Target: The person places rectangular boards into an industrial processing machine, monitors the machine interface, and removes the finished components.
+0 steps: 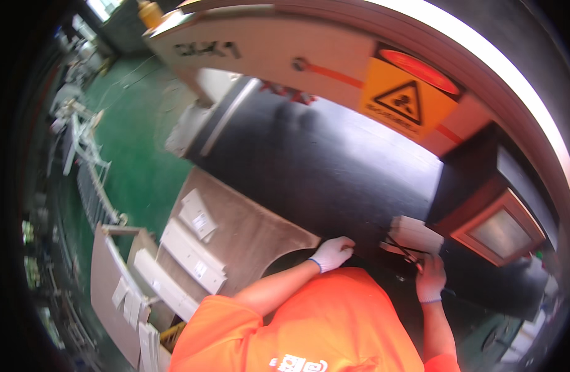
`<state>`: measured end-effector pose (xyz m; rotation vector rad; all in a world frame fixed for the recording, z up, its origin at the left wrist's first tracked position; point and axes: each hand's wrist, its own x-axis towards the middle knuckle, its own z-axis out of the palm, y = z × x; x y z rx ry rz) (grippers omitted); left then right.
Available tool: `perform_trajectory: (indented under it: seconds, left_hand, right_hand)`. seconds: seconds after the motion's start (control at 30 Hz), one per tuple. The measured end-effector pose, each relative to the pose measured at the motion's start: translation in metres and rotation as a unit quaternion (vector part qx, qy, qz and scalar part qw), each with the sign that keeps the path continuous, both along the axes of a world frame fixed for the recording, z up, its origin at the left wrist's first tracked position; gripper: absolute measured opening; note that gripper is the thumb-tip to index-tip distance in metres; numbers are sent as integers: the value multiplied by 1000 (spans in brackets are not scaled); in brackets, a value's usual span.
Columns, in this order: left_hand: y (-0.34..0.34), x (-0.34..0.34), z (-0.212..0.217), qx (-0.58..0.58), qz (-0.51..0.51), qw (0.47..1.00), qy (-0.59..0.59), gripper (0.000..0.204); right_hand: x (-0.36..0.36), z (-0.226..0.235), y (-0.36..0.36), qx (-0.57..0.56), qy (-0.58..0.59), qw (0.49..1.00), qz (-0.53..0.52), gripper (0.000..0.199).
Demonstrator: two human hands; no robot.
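My right hand (431, 278), in a white knit glove, is closed around a thin dark tool (410, 253) with a reddish part by the fingers. Its exact kind is too small to tell. The tool's far end reaches over a small stack of pale strips (415, 234) lying on the black machine table (310, 186). At the table's near edge is my left hand (334, 253), also gloved, with its fingers curled together. What it holds, if anything, is hidden. The two hands are apart, with the left one not touching the stack.
A brown board (244, 214) at the left carries bundled white strips (192, 257). Beyond it stands a wooden cart (114, 273) with more strips. A machine beam with a yellow warning sign (409, 96) spans the far side. A dark box with a framed window (499, 226) stands right.
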<state>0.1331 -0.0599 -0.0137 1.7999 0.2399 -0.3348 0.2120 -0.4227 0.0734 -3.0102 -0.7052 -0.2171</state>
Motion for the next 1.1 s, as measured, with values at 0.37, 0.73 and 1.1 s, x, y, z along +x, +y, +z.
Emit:
perform_trajectory:
  seconds: [0.37,0.73,1.1]
  left_hand:
    - [281,-107,49,515,504,647,250,107]
    - [258,-19,25,396,383,833,52,100]
    - [256,41,28,398,281,872,-42,81]
  right_hand:
    - [-46,-3,83,158,112,977,85,30]
    - [-15,22,221,227,391,887,-93,35]
    - [26,-87,254,219,428,857,-185,41]
